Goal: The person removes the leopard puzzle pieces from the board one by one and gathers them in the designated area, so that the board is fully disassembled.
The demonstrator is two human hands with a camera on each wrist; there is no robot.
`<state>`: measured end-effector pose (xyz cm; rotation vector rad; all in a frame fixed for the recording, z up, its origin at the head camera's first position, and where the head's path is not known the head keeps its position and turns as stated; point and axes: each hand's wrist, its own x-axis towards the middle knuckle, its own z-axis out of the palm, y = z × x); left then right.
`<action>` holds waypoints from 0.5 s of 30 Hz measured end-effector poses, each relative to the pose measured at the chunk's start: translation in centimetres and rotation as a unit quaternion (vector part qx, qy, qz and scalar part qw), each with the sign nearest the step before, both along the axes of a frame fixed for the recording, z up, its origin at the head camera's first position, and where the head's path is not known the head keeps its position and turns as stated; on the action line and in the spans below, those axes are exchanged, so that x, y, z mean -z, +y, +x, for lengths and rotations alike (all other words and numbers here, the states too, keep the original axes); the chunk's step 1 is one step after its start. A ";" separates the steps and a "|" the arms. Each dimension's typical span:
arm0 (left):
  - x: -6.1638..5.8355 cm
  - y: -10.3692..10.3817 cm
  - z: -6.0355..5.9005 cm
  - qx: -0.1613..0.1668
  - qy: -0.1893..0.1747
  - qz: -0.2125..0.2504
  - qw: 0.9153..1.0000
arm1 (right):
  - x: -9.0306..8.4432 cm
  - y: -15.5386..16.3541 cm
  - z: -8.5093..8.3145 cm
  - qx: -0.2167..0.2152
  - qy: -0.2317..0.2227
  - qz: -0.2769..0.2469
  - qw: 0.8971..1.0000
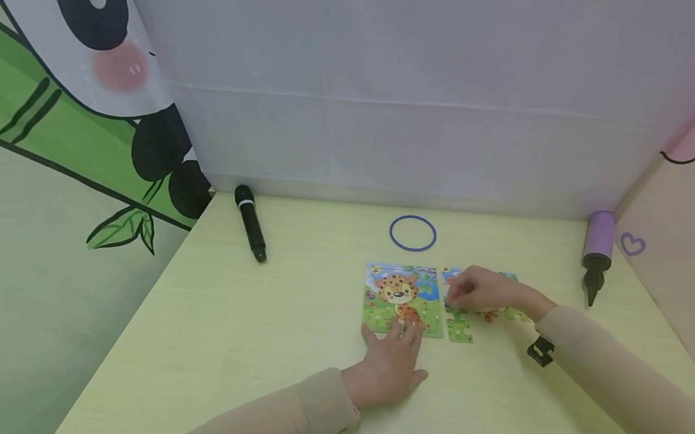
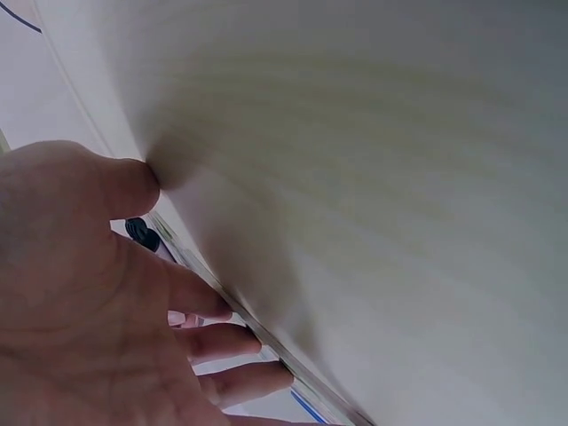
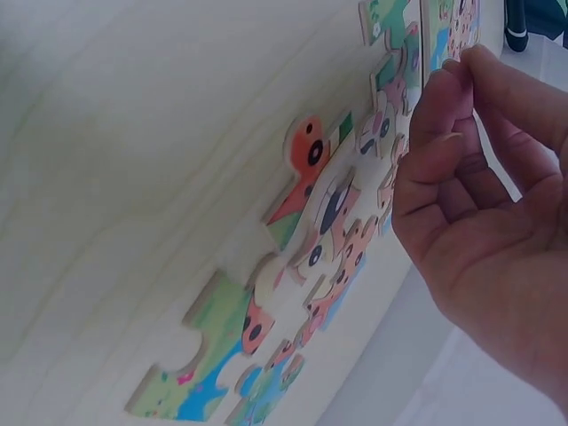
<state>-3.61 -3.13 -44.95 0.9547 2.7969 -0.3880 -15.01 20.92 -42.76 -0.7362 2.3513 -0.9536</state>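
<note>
While the head view looks down on a pale yellow-green desk (image 1: 246, 343), both hands work at a child's jigsaw near its middle.

Left hand: the left hand (image 1: 391, 363) lies flat, fingers straight and slightly spread, fingertips resting on the lower edge of the leopard puzzle (image 1: 403, 298); it grips nothing. Judged from the pose, it pins the assembled picture so that it does not slide.

Right hand: the right hand (image 1: 478, 289) hovers with fingers curled and thumb meeting fingertips, a narrow pinch. The right wrist view shows the fingers (image 3: 444, 115) bunched, but whether a piece sits between them I cannot tell.

Loose pieces: the loose pieces (image 3: 311, 257) lie face up in a scattered group directly under and beside the right hand, just right of the leopard puzzle; one green piece (image 1: 459, 328) sits below the hand, close to the puzzle's right edge. Probably spread flat so that each print can be read.

Position: the leopard puzzle lies between the two hands, touching the left, near the right.

Surroundings: a blue ring (image 1: 413, 233) lies behind the puzzle, a black microphone (image 1: 250, 222) to the far left, and a purple hand pump (image 1: 597, 251) to the far right.
</note>
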 end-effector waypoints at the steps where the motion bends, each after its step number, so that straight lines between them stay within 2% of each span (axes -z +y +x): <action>1: 0.0 0.0 0.0 0.001 -0.001 0.002 1.000 | 0.0 -0.2 0.0 0.000 0.000 0.004 1.000; 9: -0.1 -0.2 0.0 0.006 0.004 0.026 1.000 | 0.7 -0.5 -0.6 -0.008 0.007 0.001 1.000; 15: -0.2 -0.5 0.1 -0.016 -0.004 0.057 0.998 | 0.7 -0.9 -0.7 -0.017 0.007 -0.014 1.000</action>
